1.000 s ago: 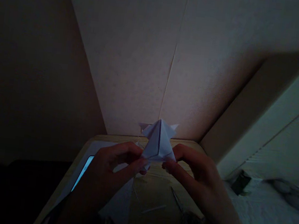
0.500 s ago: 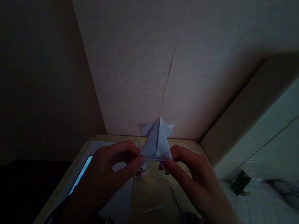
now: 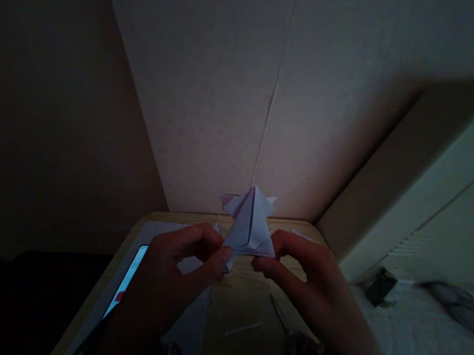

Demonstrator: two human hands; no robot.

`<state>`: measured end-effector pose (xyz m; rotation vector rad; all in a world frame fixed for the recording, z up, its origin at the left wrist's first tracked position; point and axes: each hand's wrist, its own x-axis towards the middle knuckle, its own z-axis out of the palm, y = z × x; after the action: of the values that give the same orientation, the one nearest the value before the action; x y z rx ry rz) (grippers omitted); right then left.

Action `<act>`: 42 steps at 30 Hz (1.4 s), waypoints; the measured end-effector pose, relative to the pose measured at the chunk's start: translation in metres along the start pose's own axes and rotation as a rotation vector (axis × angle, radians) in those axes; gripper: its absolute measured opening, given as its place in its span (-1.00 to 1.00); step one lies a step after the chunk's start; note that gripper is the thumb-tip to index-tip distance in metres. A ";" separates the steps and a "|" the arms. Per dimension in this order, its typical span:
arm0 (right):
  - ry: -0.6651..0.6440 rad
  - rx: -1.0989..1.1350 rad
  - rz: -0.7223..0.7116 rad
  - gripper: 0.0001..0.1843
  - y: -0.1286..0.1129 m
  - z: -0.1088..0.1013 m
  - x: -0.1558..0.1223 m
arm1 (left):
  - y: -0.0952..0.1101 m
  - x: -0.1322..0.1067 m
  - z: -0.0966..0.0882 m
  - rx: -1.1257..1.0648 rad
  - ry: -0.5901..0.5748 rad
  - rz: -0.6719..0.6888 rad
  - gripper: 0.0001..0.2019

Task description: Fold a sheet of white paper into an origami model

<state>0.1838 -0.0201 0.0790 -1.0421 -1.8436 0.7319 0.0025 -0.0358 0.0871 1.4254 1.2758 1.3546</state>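
Observation:
A folded white paper figure [image 3: 250, 222] with a pointed top and small side flaps is held up above a small wooden table [image 3: 246, 311]. My left hand [image 3: 178, 268] pinches its lower left edge between thumb and fingers. On the other side, my right hand [image 3: 298, 277] pinches the lower right edge. Both hands are closed on the paper. The room is dim.
A phone with a lit screen [image 3: 126, 285] lies on a pale sheet [image 3: 161, 231] at the table's left. Thin paper strips [image 3: 244, 329] lie on the tabletop. Walls meet in a corner behind. A bed with pale covers [image 3: 415, 343] is at the right.
The paper figure has shifted slightly and my fingers have adjusted their pinch at its base. The view has moved a little.

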 end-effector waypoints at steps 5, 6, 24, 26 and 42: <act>0.026 0.014 0.028 -0.72 -0.002 -0.002 -0.002 | 0.000 -0.001 0.001 -0.041 0.028 0.020 -0.83; 0.036 0.013 0.035 -0.69 -0.003 -0.002 -0.002 | 0.000 -0.001 0.001 -0.063 0.030 0.014 -0.84; 0.087 -0.017 0.049 -0.66 -0.012 -0.001 -0.003 | -0.001 0.000 -0.001 -0.108 -0.068 0.001 -0.92; 0.080 -0.009 0.051 -0.66 -0.012 0.000 -0.004 | -0.002 0.000 -0.001 -0.091 -0.058 0.019 -0.90; 0.084 0.016 0.019 -0.68 -0.011 -0.001 -0.004 | 0.002 0.000 -0.002 -0.117 -0.056 -0.072 -0.92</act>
<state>0.1816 -0.0295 0.0868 -1.0652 -1.7559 0.7032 0.0005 -0.0363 0.0889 1.3163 1.1814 1.3102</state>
